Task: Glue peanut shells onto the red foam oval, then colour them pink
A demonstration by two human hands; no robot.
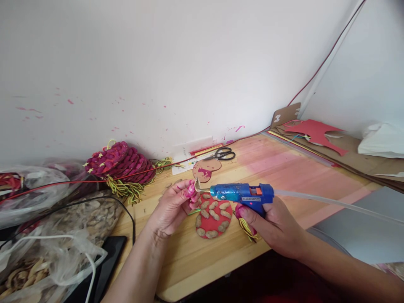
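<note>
Between the fingertips of my left hand (176, 202) is a peanut shell (197, 185), held up above the table. My right hand (280, 225) grips the handle of a blue glue gun (243, 194), whose nozzle points left and meets or nearly meets the shell. A long clear glue stick (334, 203) runs out of the gun's back to the right. Below both hands lies a red piece (210, 225) with several peanut shells set on it. Yellow strings (248, 230) hang by its right side, partly behind my right hand.
Black scissors (225, 154) and a paint-stained cardboard shape (205, 169) lie toward the wall. A stack of dark pink shell-covered pieces (126, 164) leans at back left. Plastic bags of shells (94, 214) and a black cable (134, 223) crowd the left; red paper (318, 130) lies right.
</note>
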